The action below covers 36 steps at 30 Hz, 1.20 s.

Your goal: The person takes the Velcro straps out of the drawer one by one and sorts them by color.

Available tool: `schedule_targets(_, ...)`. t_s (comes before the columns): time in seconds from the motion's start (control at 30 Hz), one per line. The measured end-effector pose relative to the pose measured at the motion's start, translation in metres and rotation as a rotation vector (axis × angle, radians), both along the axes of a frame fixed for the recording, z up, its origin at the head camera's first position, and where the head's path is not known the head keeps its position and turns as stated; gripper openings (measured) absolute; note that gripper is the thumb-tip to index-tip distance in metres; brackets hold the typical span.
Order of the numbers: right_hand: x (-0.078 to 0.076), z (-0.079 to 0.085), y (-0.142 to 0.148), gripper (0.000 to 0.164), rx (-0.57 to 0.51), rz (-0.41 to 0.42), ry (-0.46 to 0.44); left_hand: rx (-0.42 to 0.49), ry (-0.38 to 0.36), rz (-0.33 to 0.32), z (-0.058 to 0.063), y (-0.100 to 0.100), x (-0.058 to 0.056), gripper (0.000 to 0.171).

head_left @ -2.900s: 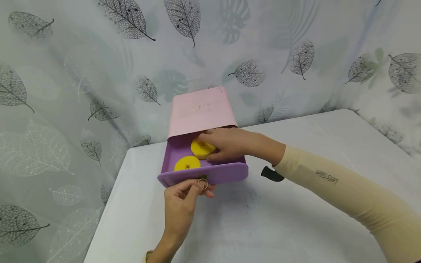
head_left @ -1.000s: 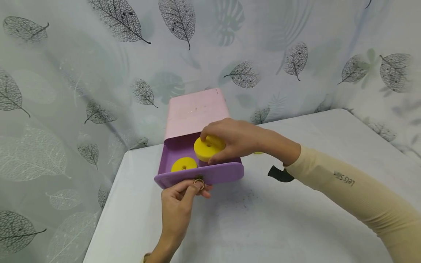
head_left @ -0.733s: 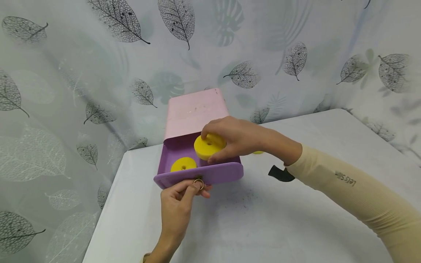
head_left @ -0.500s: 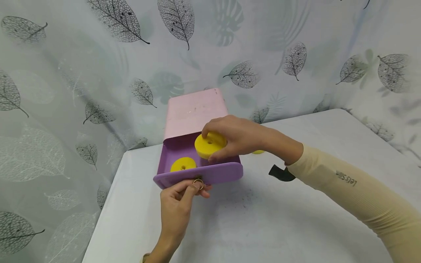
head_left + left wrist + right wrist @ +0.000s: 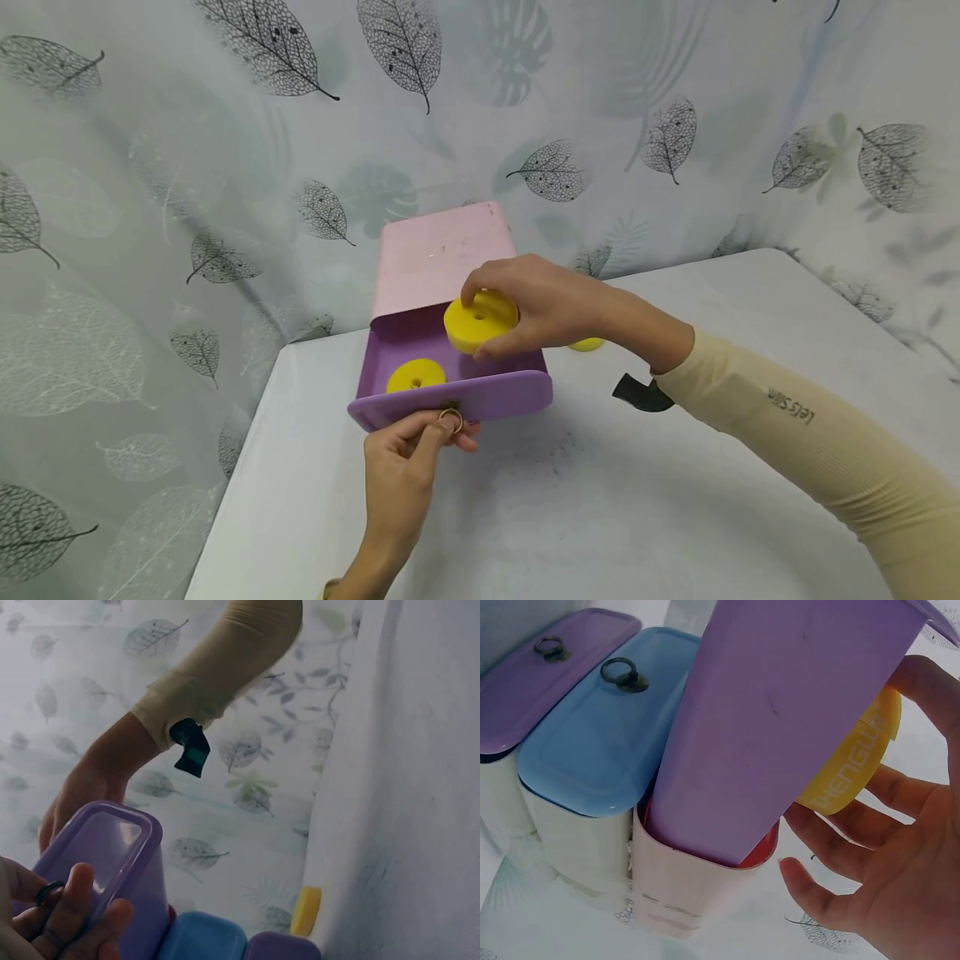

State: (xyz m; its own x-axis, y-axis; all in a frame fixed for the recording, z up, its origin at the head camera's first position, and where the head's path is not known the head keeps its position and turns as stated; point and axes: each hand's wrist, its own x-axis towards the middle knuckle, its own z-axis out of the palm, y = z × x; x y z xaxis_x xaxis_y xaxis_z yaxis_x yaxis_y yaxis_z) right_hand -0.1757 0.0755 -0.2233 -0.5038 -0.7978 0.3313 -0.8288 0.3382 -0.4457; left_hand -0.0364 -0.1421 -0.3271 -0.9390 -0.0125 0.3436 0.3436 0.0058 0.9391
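My left hand (image 5: 401, 475) pinches the ring pull (image 5: 462, 419) on the front of a purple drawer (image 5: 487, 397). This top drawer stands pulled out of a pink-topped drawer box (image 5: 446, 250). My right hand (image 5: 540, 300) grips a thick yellow disc (image 5: 468, 329) with a small centre hole, fingers over its far edge and thumb at the near side. The disc is raised over the drawer; in the right wrist view raised letters show on the yellow disc (image 5: 847, 776). A second yellow disc (image 5: 412, 373) lies in the drawer's front left.
Another yellow disc (image 5: 587, 343) lies on the white table (image 5: 637, 500), partly behind the right wrist. Below the open drawer are a blue drawer (image 5: 592, 742) and another purple drawer (image 5: 555, 682), both closed. A patterned leaf curtain (image 5: 247, 167) surrounds the table's back and side.
My right hand has lifted the yellow disc up from the drawer floor. The disc on the table has come into view behind the wrist. My left hand keeps hold of the ring.
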Motion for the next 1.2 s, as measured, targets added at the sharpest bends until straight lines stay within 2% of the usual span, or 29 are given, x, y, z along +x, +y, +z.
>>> schedule_targets(0.33, -0.002, 0.004, 0.008, 0.048, -0.020, -0.023, 0.024, -0.007, 0.010, 0.003, 0.000, 0.002, 0.000, 0.021)
schedule_targets(0.57, -0.004, 0.004, 0.014, 0.044, -0.026, -0.040, -0.002, -0.004, -0.005, 0.001, -0.001, 0.001, -0.001, 0.021)
schedule_targets(0.97, -0.007, 0.002, 0.021, 0.041, -0.057, -0.030, 0.019, -0.021, -0.012, 0.003, -0.003, -0.001, -0.001, 0.022)
schedule_targets(1.2, -0.008, 0.003, 0.024, 0.042, -0.042, -0.066, 0.015, -0.014, -0.008, 0.003, -0.002, -0.001, -0.001, 0.022)
